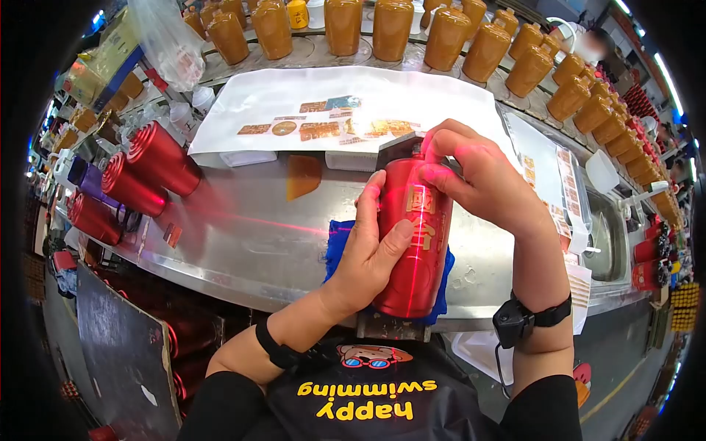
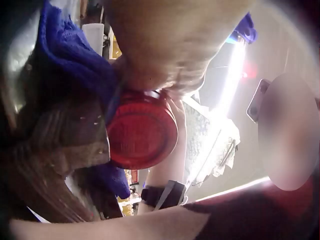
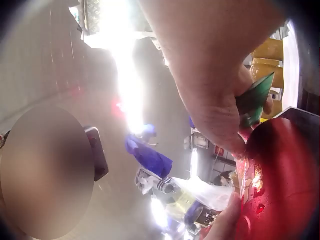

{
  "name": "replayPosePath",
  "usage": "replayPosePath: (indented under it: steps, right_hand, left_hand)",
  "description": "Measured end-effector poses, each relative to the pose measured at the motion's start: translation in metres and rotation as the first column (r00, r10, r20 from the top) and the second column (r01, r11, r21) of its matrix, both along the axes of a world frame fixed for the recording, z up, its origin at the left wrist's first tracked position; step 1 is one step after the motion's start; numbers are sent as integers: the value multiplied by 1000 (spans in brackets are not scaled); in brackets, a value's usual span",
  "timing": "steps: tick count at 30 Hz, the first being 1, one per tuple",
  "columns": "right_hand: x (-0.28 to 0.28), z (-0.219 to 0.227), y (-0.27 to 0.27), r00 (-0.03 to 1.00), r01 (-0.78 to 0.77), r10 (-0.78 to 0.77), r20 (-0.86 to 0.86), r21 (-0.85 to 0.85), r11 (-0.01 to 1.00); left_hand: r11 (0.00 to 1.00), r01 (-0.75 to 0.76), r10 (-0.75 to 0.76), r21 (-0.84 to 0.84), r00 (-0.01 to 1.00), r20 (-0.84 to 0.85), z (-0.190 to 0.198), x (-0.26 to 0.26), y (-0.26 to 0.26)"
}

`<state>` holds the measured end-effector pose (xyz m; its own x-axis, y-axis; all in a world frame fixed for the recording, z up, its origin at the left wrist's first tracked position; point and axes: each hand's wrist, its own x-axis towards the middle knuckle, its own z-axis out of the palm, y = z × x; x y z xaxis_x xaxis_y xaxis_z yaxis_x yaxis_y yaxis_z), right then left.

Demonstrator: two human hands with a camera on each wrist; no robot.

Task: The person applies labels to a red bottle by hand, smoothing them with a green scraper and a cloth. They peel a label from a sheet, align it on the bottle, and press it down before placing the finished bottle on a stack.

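Note:
A red bottle [image 1: 416, 272] with gold characters lies over a blue cloth [image 1: 337, 246], its base toward the person, a red laser line along it. My left hand [image 1: 365, 253] holds its left side, thumb on the front. At the bottle's neck end, my right hand [image 1: 478, 173] has bent fingers touching the surface near the characters. In the right wrist view, a green flat piece [image 3: 254, 100] is held in the right hand [image 3: 215, 95], beside the red bottle [image 3: 285, 185]. The left wrist view shows the bottle's round base [image 2: 142, 132] below the left hand [image 2: 170, 45].
Decal pieces [image 1: 320, 131] lie on a white sheet [image 1: 243, 95] beyond the bottle. Several red bottles [image 1: 163, 158] stand at the left, an amber piece [image 1: 303, 176] lies on the metal table [image 1: 250, 257]. Brown bottles [image 1: 393, 29] line the back; a sink [image 1: 607, 239] is at right.

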<state>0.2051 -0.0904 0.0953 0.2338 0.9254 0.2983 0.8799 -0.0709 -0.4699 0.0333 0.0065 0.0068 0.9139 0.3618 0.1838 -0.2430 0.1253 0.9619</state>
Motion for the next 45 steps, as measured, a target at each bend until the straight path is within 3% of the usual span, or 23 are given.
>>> replayPosePath:
  steps: [33,36,39,43,45]
  right_hand:
    - [-3,-1,1,999,26,-26,-44,2,1000]
    - [-4,-6,-3,989,122,-113,-98,98,988]
    - [-14,-18,-21,919,328,-262,-296,201,923]
    - [-35,-58,-55,889,336,-261,-375,149,930]
    - [-49,-68,-61,791,336,-245,-560,63,940]
  left_hand:
    - [994,-5,4,105,1000,11,-4,2,2]
    - [998,32,-32,-54,999,2,0,2,2]
    - [969,88,-95,-232,995,-19,14,1,5]
    - [1000,-4,5,9,999,-50,-8,5,7]
    - [998,10,-12,-54,1000,-26,-4,5,5]
